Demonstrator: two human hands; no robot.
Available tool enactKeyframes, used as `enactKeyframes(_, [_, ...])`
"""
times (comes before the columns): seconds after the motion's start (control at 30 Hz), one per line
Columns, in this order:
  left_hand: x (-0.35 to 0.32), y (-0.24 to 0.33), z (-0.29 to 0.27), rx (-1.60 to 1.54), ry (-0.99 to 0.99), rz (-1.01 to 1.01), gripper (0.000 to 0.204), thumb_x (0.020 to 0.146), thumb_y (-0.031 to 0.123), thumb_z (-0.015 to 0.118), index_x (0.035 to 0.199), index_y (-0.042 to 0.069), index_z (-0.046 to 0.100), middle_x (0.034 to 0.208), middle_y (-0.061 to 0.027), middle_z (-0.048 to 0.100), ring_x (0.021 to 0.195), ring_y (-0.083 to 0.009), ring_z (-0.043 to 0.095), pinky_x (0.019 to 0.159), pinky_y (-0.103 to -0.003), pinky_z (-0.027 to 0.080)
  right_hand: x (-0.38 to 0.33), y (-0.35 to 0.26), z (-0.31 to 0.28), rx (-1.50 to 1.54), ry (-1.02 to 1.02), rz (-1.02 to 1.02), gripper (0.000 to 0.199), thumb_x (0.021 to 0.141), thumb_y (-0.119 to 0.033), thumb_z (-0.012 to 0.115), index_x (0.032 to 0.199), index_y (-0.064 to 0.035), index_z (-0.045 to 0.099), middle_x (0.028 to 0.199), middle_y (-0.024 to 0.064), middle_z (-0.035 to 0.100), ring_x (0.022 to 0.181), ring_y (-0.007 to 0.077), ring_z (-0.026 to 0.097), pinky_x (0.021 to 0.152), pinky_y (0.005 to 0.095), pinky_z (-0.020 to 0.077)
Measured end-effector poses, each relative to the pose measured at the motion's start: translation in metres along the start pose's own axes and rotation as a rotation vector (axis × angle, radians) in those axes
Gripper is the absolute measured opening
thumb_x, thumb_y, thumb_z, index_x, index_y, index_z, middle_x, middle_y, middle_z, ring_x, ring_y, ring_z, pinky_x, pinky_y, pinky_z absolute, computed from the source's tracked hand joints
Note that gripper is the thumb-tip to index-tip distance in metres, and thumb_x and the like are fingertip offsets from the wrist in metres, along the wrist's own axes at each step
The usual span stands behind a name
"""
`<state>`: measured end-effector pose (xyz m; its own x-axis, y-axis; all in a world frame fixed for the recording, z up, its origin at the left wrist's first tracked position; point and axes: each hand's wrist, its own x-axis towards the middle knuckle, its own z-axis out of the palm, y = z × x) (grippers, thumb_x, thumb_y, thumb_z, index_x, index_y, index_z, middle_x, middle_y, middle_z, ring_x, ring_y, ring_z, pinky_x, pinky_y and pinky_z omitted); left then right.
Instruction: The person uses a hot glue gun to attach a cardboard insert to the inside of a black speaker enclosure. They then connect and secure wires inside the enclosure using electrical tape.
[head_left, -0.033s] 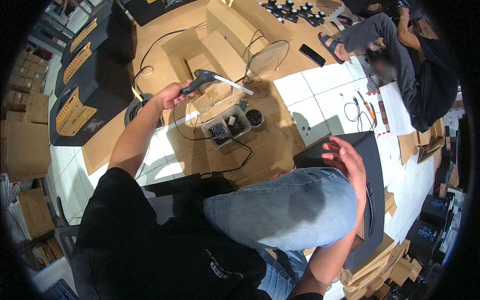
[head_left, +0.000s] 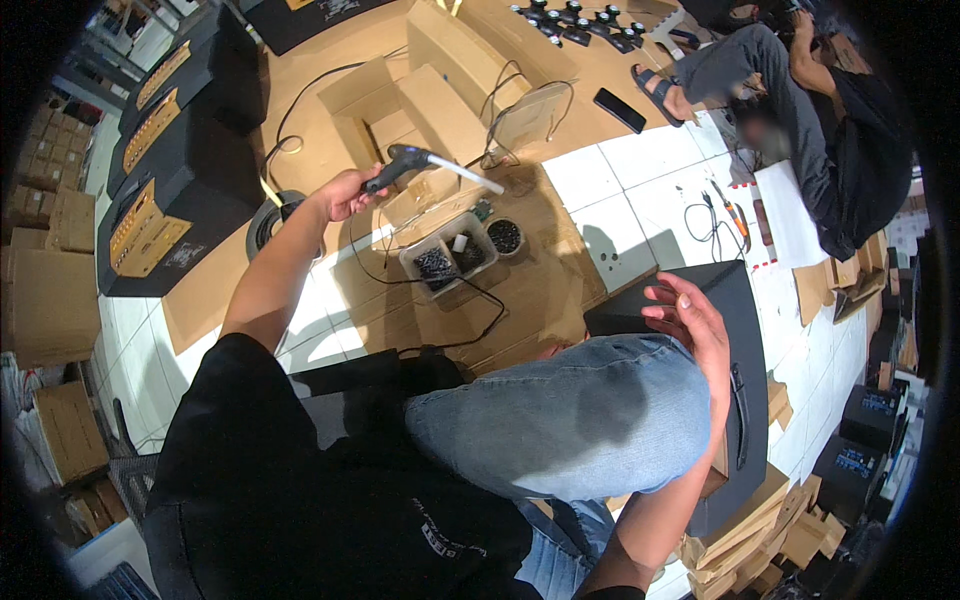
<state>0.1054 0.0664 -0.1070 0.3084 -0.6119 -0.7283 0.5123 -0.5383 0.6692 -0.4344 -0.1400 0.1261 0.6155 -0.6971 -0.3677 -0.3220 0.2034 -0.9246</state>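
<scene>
Left hand point(head_left: 350, 195) clamps its fingers on a black glue gun point(head_left: 406, 159); right hand point(head_left: 698, 322) has fingers apart, a denim knee point(head_left: 640, 400) just beside them.

Bright light falls across the white tiled floor point(head_left: 655, 160), with brown cartons point(head_left: 50, 305) stacked at left.

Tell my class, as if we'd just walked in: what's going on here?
The person's left grip holds a black glue gun with a white glue stick jutting from it. The right grip is empty, loosely open beside the knee in blue jeans. On cardboard in front sit a divided plastic tray of small parts and a round tub of dark pieces. Another person is at upper right.
</scene>
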Motion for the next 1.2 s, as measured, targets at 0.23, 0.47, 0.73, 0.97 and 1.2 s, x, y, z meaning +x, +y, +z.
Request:
enactKeyframes(0.23, [-0.002,0.002,0.022,0.635,0.244,0.076,0.048,0.104,0.049,0.058,0.117,0.003,0.062,0.072,-0.0059,0.067,0.052,-0.0136,0.062,0.047,-0.028,0.054,-0.002,0.013,-0.006,0.068,0.094,-0.023,0.050,0.104,-0.038,0.060,0.134,0.0016,0.062,0.122,0.0133,0.069,0.100,0.0170,0.067,0.094,0.0308,0.0502])
enactKeyframes(0.47, [0.012,-0.005,-0.022,1.169,0.446,0.458,0.068,0.091,0.050,0.074,0.131,-0.003,0.061,0.093,-0.0228,0.075,0.090,-0.0362,0.075,0.083,-0.043,0.058,-0.041,0.062,-0.013,0.131,0.410,-0.119,0.031,0.099,-0.022,0.067,0.124,-0.0026,0.068,0.110,0.0094,0.072,0.100,0.0151,0.066,0.089,0.0308,0.0521])
enactKeyframes(0.73, [-0.043,0.064,0.154,0.859,0.037,0.920,0.039,0.099,0.013,0.068,0.136,0.004,0.060,0.076,0.0020,0.056,0.070,-0.0069,0.052,0.063,-0.023,0.042,-0.161,0.112,-0.083,-0.576,0.608,-0.051,0.035,0.087,-0.022,0.081,0.112,0.0013,0.071,0.100,0.0158,0.074,0.089,0.0270,0.073,0.083,0.0379,0.0565])
enactKeyframes(0.97, [-0.131,0.117,0.399,0.876,-0.539,1.049,0.042,0.098,0.013,0.069,0.138,0.006,0.060,0.091,0.0018,0.058,0.081,-0.0080,0.054,0.077,-0.024,0.045,-0.185,0.113,-0.134,-0.717,0.986,-0.050,0.037,0.088,-0.027,0.078,0.113,0.0006,0.072,0.106,0.0198,0.073,0.099,0.0345,0.071,0.086,0.0421,0.0558])
enactKeyframes(1.2, [-0.222,0.086,0.499,1.458,-0.985,1.090,0.051,0.089,0.016,0.075,0.137,0.006,0.060,0.104,-0.0095,0.068,0.088,-0.0222,0.065,0.083,-0.034,0.054,-0.177,0.186,-0.105,-0.538,0.990,0.326,0.039,0.091,-0.040,0.072,0.096,-0.0022,0.078,0.090,0.0219,0.075,0.087,0.0389,0.074,0.082,0.0474,0.0585])
